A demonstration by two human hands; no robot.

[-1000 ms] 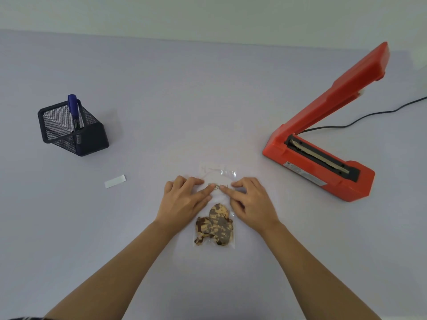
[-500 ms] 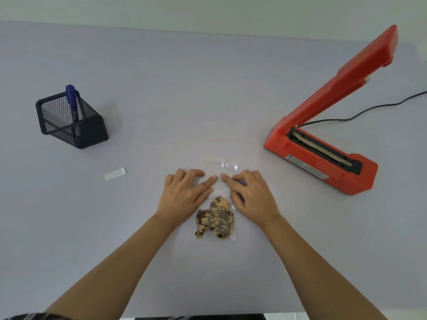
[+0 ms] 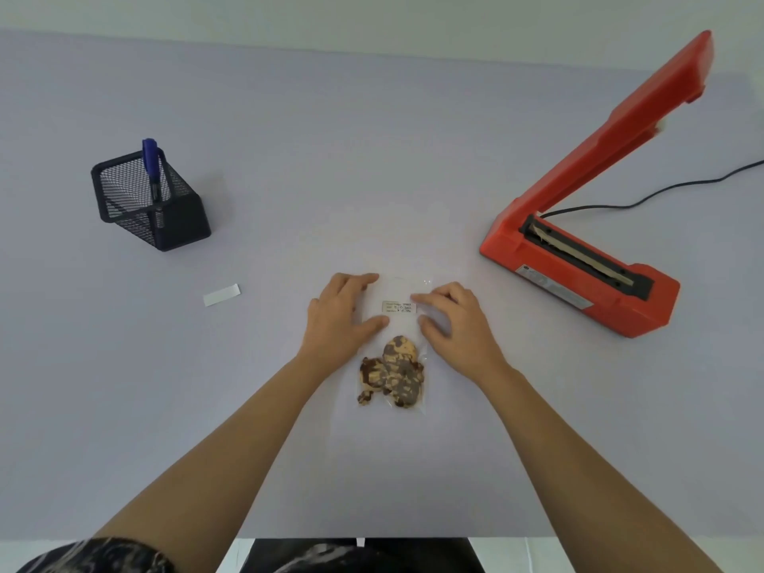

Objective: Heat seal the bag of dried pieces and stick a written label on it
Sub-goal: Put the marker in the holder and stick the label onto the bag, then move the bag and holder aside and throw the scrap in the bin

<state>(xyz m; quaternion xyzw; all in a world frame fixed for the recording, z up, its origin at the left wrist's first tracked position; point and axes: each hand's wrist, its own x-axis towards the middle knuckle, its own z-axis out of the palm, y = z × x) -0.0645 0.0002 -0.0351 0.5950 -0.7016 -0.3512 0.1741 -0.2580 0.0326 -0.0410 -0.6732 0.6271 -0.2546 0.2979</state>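
Note:
A clear plastic bag (image 3: 397, 289) lies flat on the table in front of me, with brown and tan dried pieces (image 3: 392, 372) bunched in its near end. A small written label (image 3: 398, 307) sits on the bag's upper half. My left hand (image 3: 341, 314) rests flat on the bag's left edge, fingers spread. My right hand (image 3: 457, 320) rests on the right edge, its index fingertip touching the label's right end. Neither hand grips anything.
An orange heat sealer (image 3: 578, 266) stands at the right with its arm raised and a black cord (image 3: 661, 192) trailing away. A black mesh pen holder (image 3: 149, 200) with a blue pen (image 3: 152, 165) stands at the left. A white paper strip (image 3: 221, 294) lies near it.
My hands have moved apart from the middle of the bag toward its sides, uncovering the label that the fingertips were pressing on.

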